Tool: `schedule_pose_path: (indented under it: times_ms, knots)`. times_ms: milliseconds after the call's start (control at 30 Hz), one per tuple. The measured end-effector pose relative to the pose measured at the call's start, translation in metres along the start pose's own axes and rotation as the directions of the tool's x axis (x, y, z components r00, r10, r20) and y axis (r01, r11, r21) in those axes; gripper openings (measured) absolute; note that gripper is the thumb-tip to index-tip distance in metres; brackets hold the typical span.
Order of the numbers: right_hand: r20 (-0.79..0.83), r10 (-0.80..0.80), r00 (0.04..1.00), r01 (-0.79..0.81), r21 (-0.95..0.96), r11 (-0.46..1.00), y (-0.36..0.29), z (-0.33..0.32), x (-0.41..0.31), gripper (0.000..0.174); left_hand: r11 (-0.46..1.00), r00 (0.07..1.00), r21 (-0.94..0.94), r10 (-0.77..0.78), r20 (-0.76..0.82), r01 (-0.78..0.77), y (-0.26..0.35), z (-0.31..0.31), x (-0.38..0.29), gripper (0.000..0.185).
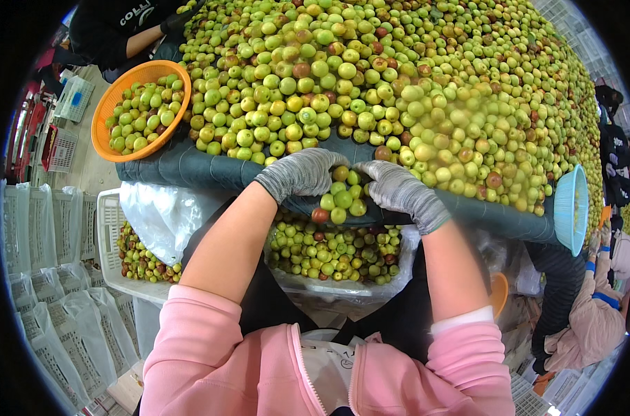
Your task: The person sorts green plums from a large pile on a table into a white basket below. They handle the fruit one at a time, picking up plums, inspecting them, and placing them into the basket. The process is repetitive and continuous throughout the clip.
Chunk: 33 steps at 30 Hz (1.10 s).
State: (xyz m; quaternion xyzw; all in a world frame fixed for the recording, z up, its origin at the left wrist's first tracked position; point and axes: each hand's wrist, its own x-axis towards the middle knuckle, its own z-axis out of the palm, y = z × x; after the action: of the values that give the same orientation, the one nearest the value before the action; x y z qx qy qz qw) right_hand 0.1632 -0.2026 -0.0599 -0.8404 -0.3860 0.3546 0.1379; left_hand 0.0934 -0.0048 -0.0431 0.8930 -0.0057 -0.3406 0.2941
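My left hand point(305, 174) and my right hand point(404, 191), both in grey striped knit gloves, curve inward from either side of a small cluster of jujubes point(343, 198). This cluster, green with a few reddish brown, is at the padded dark green table edge point(211, 167). The curled fingertips are partly hidden, so whether either hand grips any fruit is unclear. Past my hands spreads a large heap of jujubes point(315, 93). Below the edge, between my knees, stands a plastic-lined crate point(335, 292) filled with more jujubes.
An orange basket point(100, 117) of jujubes rests at the table's left edge, a light blue basket point(569, 210) at the right. A white crate point(109, 244) with fruit and plastic sheeting stands left of my legs. Lined crates point(60, 307) lie further left. Co-workers point(122, 36) point(580, 317) flank the table.
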Motion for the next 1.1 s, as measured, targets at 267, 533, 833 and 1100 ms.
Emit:
schedule_pose_path:
  times_ms: [267, 533, 833, 1100]
  knots:
    - [0.100, 0.065, 0.993, -0.057, -0.078, 0.995, -0.012, -0.002, -0.002, 0.055, 1.000, 0.993, -0.009, -0.014, 0.113, 0.015, -0.010, 0.012, 0.003, 0.059]
    - [0.010, 0.052, 0.999, -0.045, -0.336, 0.941, -0.043, 0.016, -0.015, 0.075, 0.992, 0.996, 0.117, 0.046, 0.073, -0.054, -0.002, 0.012, -0.007, 0.058]
    - [-0.040, 0.000, 0.999, -0.016, -0.413, 0.910, -0.059, 0.032, -0.028, 0.025, 0.997, 0.983, 0.020, 0.068, 0.172, -0.073, -0.006, 0.018, -0.027, 0.051]
    - [-0.262, -0.030, 0.964, 0.006, -0.094, 0.996, -0.037, 0.014, -0.026, 0.027, 0.968, 0.628, 0.250, 0.194, -0.754, 0.001, -0.027, -0.010, -0.006, 0.061]
